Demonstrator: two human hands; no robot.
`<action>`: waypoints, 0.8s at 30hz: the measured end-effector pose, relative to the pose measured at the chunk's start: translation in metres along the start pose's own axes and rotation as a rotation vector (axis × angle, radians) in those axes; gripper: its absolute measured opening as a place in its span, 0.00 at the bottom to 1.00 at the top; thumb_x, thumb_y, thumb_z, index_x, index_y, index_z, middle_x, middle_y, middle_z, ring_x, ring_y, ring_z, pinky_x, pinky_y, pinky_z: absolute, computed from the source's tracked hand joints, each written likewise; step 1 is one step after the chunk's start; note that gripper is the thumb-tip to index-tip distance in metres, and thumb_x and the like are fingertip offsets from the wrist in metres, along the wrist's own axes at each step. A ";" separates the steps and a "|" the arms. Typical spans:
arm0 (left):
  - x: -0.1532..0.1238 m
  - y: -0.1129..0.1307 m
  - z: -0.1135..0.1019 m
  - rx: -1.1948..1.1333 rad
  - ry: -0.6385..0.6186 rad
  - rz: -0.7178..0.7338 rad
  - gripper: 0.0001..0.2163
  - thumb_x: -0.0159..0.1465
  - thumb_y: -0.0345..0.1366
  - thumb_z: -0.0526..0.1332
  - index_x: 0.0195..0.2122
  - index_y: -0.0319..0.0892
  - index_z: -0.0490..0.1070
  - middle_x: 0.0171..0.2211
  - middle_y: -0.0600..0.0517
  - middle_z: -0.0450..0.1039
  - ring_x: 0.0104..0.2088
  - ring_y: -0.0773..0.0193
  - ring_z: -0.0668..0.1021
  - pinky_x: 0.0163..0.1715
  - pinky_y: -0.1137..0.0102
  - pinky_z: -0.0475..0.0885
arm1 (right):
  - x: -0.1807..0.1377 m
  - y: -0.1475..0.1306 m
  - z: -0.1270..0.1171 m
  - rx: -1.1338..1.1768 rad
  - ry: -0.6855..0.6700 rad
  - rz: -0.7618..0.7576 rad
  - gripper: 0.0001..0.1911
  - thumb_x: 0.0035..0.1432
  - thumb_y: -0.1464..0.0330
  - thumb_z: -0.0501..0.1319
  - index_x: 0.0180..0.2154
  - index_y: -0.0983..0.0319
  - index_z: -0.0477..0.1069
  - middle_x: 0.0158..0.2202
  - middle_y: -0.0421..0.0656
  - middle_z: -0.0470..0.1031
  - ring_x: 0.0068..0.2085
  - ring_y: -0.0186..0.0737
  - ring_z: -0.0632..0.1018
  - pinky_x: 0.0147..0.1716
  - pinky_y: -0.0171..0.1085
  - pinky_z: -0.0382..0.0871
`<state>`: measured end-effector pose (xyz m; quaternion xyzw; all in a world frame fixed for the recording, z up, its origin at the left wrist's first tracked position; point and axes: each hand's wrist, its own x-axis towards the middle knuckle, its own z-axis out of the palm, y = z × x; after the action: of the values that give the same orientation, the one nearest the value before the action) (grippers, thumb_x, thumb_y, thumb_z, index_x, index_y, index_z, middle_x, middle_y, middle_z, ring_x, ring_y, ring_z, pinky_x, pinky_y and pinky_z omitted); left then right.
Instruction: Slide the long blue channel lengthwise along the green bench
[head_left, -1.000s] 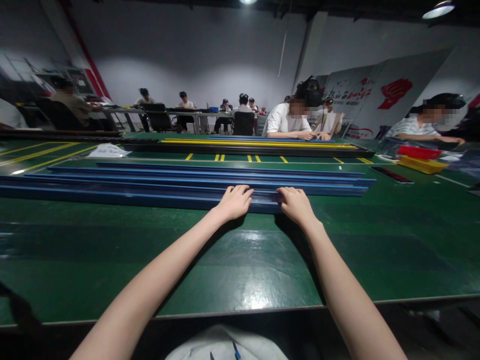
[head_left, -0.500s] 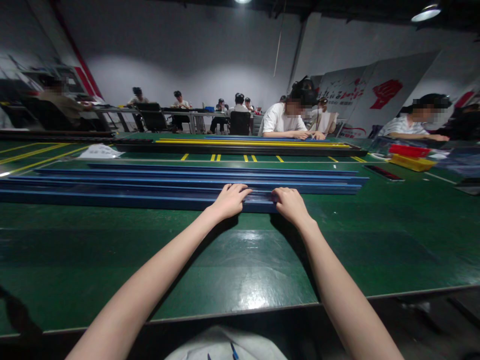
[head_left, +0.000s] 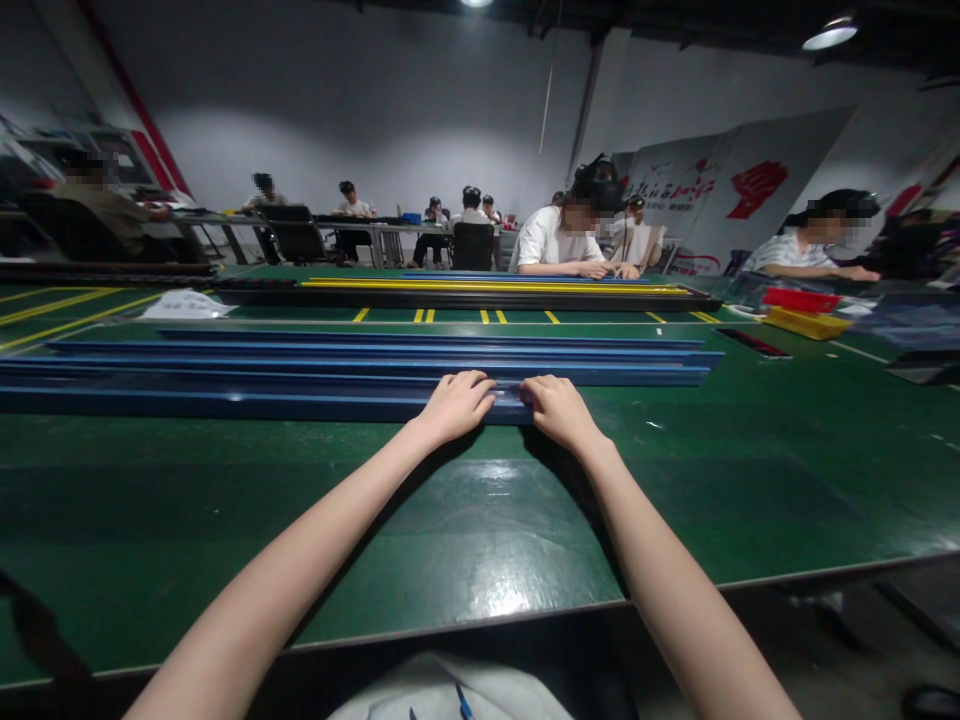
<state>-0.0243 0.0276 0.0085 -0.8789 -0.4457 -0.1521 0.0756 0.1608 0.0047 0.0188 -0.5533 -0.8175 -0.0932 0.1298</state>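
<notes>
A long blue channel-shaped strip [head_left: 247, 404] lies along the green table in front of me, its right end by my right hand. My left hand [head_left: 459, 405] is wrapped over the strip, with the fingers curled across its far wall. At the right end my right hand [head_left: 559, 408] grips the same strip, thumb side turned inward. Between the two hands only a short, shiny stretch of the channel shows. Just beyond lie several more blue strips [head_left: 622, 376], parallel to the first. My fingertips are partly hidden inside the channel.
Farther back are black strips [head_left: 480, 300] and a yellow strip [head_left: 495, 286]. A white sheet [head_left: 186, 305] lies at left; a phone-like dark slab [head_left: 754, 343], a red tray [head_left: 801, 300] and a yellow tray [head_left: 806, 323] at right. A co-worker in white [head_left: 547, 240] leans over the far side.
The gap between my hands has narrowed: my right hand and the strip's right end sit farther left. The whole view has also shifted slightly.
</notes>
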 end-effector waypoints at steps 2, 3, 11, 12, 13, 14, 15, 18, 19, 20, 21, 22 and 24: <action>0.000 0.000 0.002 0.009 -0.011 -0.010 0.16 0.66 0.39 0.45 0.52 0.44 0.63 0.55 0.48 0.62 0.54 0.60 0.64 0.51 0.63 0.59 | 0.000 0.001 0.000 0.003 0.007 0.007 0.14 0.55 0.73 0.49 0.41 0.62 0.69 0.43 0.46 0.74 0.45 0.40 0.69 0.42 0.36 0.55; 0.000 -0.001 0.002 0.013 -0.016 -0.014 0.17 0.66 0.39 0.44 0.52 0.44 0.62 0.55 0.47 0.62 0.55 0.60 0.63 0.51 0.62 0.59 | -0.001 0.002 0.000 0.000 0.012 0.015 0.14 0.55 0.73 0.49 0.41 0.62 0.69 0.43 0.46 0.74 0.45 0.40 0.69 0.42 0.36 0.54; 0.001 -0.005 0.002 -0.004 -0.046 0.000 0.18 0.64 0.32 0.45 0.54 0.46 0.61 0.57 0.48 0.59 0.56 0.60 0.62 0.53 0.61 0.57 | 0.000 0.012 0.001 -0.078 0.041 0.151 0.15 0.54 0.74 0.50 0.41 0.63 0.70 0.42 0.47 0.74 0.45 0.41 0.70 0.43 0.37 0.54; 0.001 -0.006 0.002 -0.015 -0.048 0.011 0.19 0.63 0.31 0.45 0.54 0.47 0.61 0.57 0.48 0.59 0.56 0.60 0.62 0.53 0.60 0.57 | 0.000 0.012 0.000 -0.086 0.043 0.168 0.15 0.53 0.75 0.50 0.41 0.62 0.70 0.42 0.47 0.74 0.45 0.41 0.70 0.43 0.37 0.54; 0.001 -0.006 0.001 -0.026 -0.050 0.020 0.19 0.62 0.30 0.45 0.54 0.48 0.61 0.57 0.49 0.59 0.56 0.60 0.61 0.53 0.60 0.57 | 0.000 0.013 0.000 -0.095 0.047 0.181 0.15 0.53 0.75 0.49 0.41 0.63 0.70 0.42 0.47 0.74 0.45 0.41 0.71 0.43 0.37 0.54; 0.001 -0.007 0.000 -0.037 -0.053 0.028 0.20 0.62 0.30 0.45 0.54 0.48 0.61 0.57 0.49 0.59 0.56 0.59 0.61 0.53 0.60 0.57 | 0.000 0.013 0.000 -0.103 0.051 0.192 0.16 0.53 0.75 0.49 0.41 0.63 0.70 0.41 0.47 0.74 0.44 0.41 0.71 0.43 0.37 0.54; 0.001 -0.007 -0.001 -0.049 -0.063 0.034 0.20 0.61 0.29 0.45 0.54 0.48 0.61 0.57 0.49 0.59 0.57 0.59 0.61 0.52 0.60 0.57 | -0.001 0.013 0.000 -0.110 0.055 0.201 0.16 0.53 0.75 0.49 0.41 0.63 0.70 0.41 0.47 0.75 0.44 0.41 0.71 0.42 0.37 0.54; 0.002 -0.007 -0.005 -0.076 -0.100 0.042 0.23 0.58 0.26 0.47 0.54 0.47 0.61 0.57 0.49 0.59 0.57 0.60 0.60 0.52 0.60 0.57 | -0.001 0.014 0.000 -0.123 0.062 0.223 0.16 0.53 0.74 0.49 0.41 0.63 0.70 0.40 0.48 0.75 0.42 0.41 0.72 0.42 0.37 0.55; 0.002 -0.008 -0.006 -0.084 -0.112 0.041 0.24 0.56 0.25 0.47 0.54 0.47 0.61 0.57 0.49 0.59 0.57 0.60 0.60 0.53 0.60 0.57 | -0.001 0.014 0.001 -0.124 0.059 0.230 0.16 0.53 0.74 0.49 0.42 0.63 0.70 0.40 0.47 0.75 0.42 0.41 0.73 0.42 0.37 0.55; 0.002 -0.008 -0.007 -0.094 -0.122 0.041 0.25 0.55 0.25 0.48 0.54 0.47 0.61 0.57 0.49 0.59 0.57 0.60 0.60 0.53 0.61 0.57 | -0.001 0.014 0.001 -0.123 0.054 0.236 0.17 0.54 0.75 0.48 0.42 0.63 0.70 0.39 0.47 0.75 0.42 0.41 0.73 0.42 0.37 0.55; 0.002 -0.008 -0.007 -0.107 -0.129 0.043 0.26 0.54 0.24 0.48 0.54 0.47 0.60 0.57 0.50 0.59 0.57 0.60 0.60 0.53 0.61 0.57 | -0.001 0.014 0.001 -0.120 0.049 0.241 0.17 0.54 0.75 0.48 0.42 0.63 0.70 0.39 0.47 0.75 0.42 0.41 0.73 0.42 0.37 0.55; 0.002 -0.009 -0.008 -0.123 -0.132 0.045 0.27 0.53 0.23 0.48 0.54 0.47 0.60 0.57 0.50 0.58 0.57 0.61 0.60 0.53 0.61 0.56 | 0.000 0.014 0.001 -0.117 0.043 0.243 0.17 0.54 0.75 0.48 0.43 0.63 0.69 0.39 0.48 0.75 0.41 0.41 0.73 0.41 0.37 0.56; 0.002 -0.009 -0.009 -0.156 -0.124 0.053 0.28 0.51 0.22 0.49 0.55 0.46 0.59 0.57 0.50 0.59 0.57 0.62 0.60 0.53 0.62 0.57 | 0.000 0.013 0.001 -0.109 0.035 0.236 0.17 0.53 0.75 0.48 0.43 0.63 0.69 0.38 0.48 0.75 0.41 0.41 0.73 0.41 0.36 0.56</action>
<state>-0.0323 0.0327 0.0176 -0.9013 -0.4129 -0.1296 -0.0167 0.1731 0.0102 0.0178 -0.6502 -0.7380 -0.1312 0.1241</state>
